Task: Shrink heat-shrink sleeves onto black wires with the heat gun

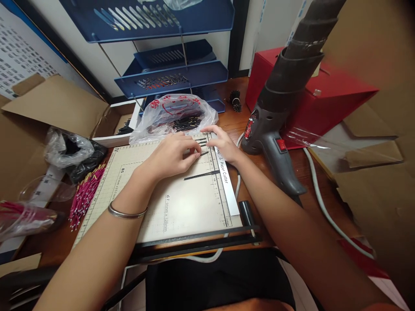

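Observation:
A cream paper cutter [181, 198] with printed size lines and a white edge strip [228, 185] lies in front of me. My left hand [177, 155] is over its upper part, thumb and forefinger pinched at a thin black wire [204, 153] whose end shows past the fingertips. Close by on the right, my right hand [223, 144] rests at the white strip with forefinger and thumb apart, beside several short black wires. Nearer to me, a pair of thin black wires [201, 175] lies across the board, their right ends at the strip.
Behind the board is a clear plastic bag [175, 114] of black wires, under blue tiered trays [171, 77]. A grey heat gun [275, 103] stands right, before a red box [311, 95]. Magenta wires [86, 196] lie left. The cutter's black handle [247, 214] is at the near right corner.

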The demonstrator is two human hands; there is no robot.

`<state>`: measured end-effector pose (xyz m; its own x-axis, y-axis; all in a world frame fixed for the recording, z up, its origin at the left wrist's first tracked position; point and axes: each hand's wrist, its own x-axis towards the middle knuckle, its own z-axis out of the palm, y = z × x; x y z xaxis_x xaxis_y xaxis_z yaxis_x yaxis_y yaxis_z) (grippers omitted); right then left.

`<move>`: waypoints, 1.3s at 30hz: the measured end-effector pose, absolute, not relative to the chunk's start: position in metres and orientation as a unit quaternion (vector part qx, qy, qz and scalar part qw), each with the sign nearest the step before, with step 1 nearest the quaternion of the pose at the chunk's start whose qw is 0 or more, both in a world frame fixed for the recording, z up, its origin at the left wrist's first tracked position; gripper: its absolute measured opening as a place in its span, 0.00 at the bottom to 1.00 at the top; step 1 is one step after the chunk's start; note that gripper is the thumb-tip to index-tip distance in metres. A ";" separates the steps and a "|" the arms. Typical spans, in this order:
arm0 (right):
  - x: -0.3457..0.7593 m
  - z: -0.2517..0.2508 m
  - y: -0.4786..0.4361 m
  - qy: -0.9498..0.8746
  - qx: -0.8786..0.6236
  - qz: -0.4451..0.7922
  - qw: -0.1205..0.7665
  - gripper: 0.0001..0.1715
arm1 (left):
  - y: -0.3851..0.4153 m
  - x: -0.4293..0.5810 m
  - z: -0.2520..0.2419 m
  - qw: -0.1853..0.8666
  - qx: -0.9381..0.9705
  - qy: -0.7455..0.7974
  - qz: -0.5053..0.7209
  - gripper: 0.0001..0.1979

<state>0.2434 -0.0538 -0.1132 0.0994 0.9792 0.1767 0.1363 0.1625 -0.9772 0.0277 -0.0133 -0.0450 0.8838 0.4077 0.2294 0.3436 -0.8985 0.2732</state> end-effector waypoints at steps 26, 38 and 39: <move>0.246 -0.114 -0.051 -0.542 -0.493 0.423 0.533 0.32 | -0.009 0.030 -0.055 0.069 0.956 0.236 0.160 0.12; 0.249 -0.111 -0.053 -0.546 -0.486 0.448 0.515 0.40 | -0.010 0.032 -0.053 0.044 0.955 0.254 0.149 0.14; 0.249 -0.111 -0.053 -0.547 -0.487 0.448 0.513 0.40 | -0.010 0.033 -0.053 0.041 0.954 0.258 0.149 0.14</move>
<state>0.2494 -0.0527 -0.1108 -0.0002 0.9922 0.1249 0.0730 0.1246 -0.9895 0.0327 -0.0103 -0.0528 0.8225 0.5040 0.2636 0.4796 -0.8637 0.1549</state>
